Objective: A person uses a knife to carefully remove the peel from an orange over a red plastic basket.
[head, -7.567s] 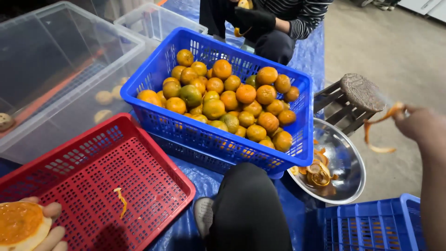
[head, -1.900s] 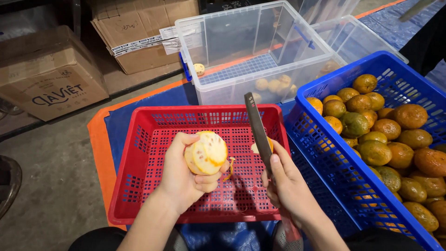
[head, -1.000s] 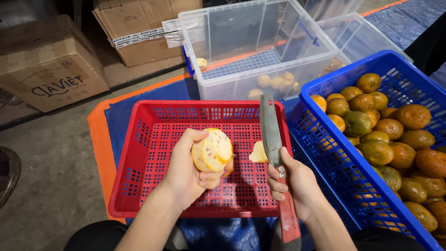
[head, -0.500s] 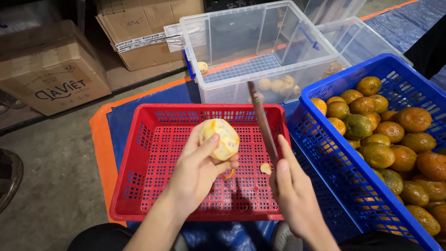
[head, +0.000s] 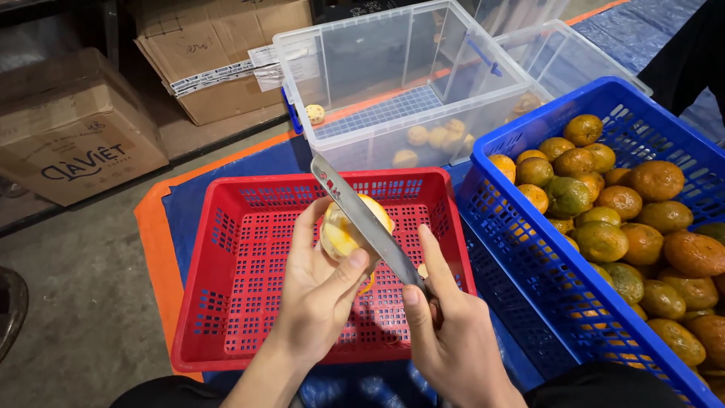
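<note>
the left hand (head: 321, 291) curls around a round, partly peeled orange fruit (head: 346, 230), thumb pressed on its near side and fingers wrapped behind it, holding it above a red perforated plastic crate (head: 226, 249). the right hand (head: 453, 340) is closed around the handle of a long, narrow steel-bladed knife (head: 362, 219), index finger stretched along the blade's back. the blade lies flat across the fruit, touching its pale peeled surface, tip pointing up and to the left. a thin strip of orange peel (head: 368, 283) hangs just under the fruit. a small pale scrap (head: 422, 270) lies in the red crate near the right hand's finger.

just right of the red crate stands a blue perforated plastic crate (head: 513, 227) filled with unpeeled orange and greenish citrus fruits (head: 604, 204). beyond the red crate sits a clear plastic storage bin (head: 393, 91) holding a few pale peeled fruits (head: 427, 136). brown cardboard boxes (head: 75, 128) stand on the grey floor at the left. the crates rest on a blue and orange tarp (head: 162, 219).
</note>
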